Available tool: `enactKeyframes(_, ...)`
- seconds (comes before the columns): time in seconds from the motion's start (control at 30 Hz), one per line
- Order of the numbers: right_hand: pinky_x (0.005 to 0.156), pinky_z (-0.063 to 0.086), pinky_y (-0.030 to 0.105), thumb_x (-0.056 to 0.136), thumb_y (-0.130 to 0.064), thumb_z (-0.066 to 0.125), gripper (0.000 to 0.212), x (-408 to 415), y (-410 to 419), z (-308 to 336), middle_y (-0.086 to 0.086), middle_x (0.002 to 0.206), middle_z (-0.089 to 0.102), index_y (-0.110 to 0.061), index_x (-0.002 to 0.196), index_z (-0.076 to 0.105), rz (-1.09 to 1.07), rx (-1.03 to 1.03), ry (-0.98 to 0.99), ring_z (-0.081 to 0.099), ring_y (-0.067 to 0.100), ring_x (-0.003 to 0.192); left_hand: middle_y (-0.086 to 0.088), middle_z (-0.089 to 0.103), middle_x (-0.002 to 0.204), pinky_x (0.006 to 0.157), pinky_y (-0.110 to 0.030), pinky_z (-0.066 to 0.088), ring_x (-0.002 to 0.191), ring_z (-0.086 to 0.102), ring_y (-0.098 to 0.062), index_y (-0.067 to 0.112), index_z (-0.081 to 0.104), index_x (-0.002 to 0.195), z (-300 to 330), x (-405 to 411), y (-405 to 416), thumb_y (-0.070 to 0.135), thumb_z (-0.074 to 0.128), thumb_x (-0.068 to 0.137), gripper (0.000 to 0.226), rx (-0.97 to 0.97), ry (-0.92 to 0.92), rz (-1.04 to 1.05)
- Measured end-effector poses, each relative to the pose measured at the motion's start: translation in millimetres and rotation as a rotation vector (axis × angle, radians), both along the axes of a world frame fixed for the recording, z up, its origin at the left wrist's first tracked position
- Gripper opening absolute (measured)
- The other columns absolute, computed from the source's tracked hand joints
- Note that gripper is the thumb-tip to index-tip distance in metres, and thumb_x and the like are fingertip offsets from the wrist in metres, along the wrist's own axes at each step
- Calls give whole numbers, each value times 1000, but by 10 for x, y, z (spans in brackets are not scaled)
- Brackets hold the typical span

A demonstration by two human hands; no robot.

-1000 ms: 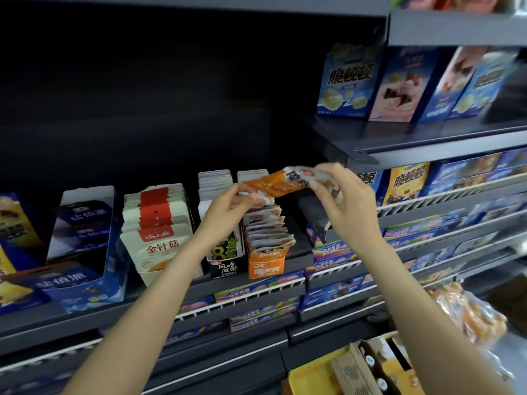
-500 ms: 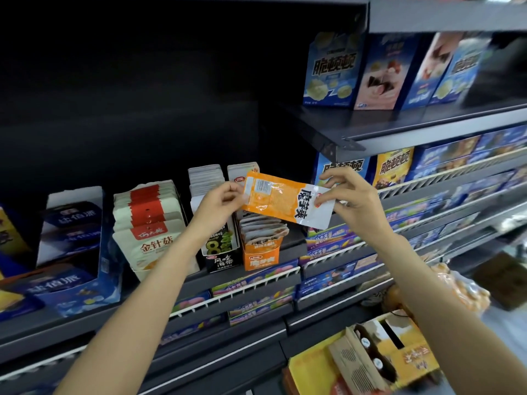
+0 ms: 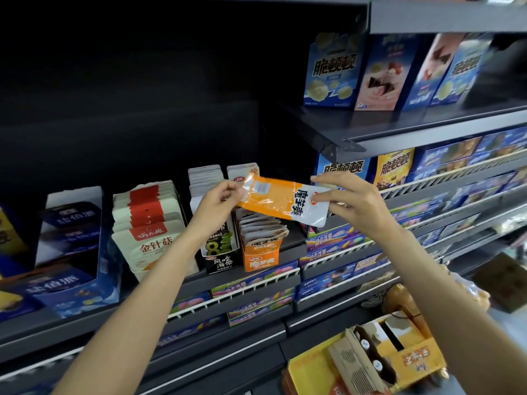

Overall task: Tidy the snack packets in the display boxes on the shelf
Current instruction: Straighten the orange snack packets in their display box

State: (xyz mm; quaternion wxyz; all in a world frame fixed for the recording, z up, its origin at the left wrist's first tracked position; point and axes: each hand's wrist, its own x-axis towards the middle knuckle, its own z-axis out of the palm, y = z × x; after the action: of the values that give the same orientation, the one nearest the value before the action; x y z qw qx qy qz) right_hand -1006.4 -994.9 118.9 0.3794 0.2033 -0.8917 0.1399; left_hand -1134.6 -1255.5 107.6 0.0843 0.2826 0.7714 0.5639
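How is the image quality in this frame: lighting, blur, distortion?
Head view: upper left of the shelving is nearly black; orange packet held by both hands is lit, its print readable; blue boxes at top right are smeared; shelf edges bow from the wide-angle lens.

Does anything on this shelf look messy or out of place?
Yes. In the orange display box the packets lean fanned and uneven, unlike the neat stacks beside it. One orange packet is out, held flat by the left hand and right hand.

Both arms raised fwd, left hand (image 3: 218,199) & right hand (image 3: 352,202) at chest-front level, fingertips pinched.
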Motion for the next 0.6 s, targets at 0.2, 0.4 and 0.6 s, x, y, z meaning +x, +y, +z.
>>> enactKeyframes(0.2,65,59,26,96,-18,57,13,-22,-349,76,-3,88,70,-6,97,61,-201,-841,-165,72,9,75,4,71,104,91,-17,45,100,67,-7,22,62,111,24,92,3,32,34,102,31,114,-74,-90)
enactKeyframes(0.4,69,58,22,96,-13,57,15,-136,-450,5,4,95,71,-7,109,61,-204,-1172,-312,72,9,74,6,69,107,98,-28,45,104,65,-8,30,62,108,-18,57,-17,28,57,93,16,67,26,-51)
enactKeyframes(0.6,72,58,23,95,-13,58,19,-130,-457,-42,3,98,72,-8,113,60,-149,-1253,-321,72,11,81,11,63,101,91,-22,44,94,65,-3,34,59,102,-24,36,23,28,60,92,12,59,20,51)
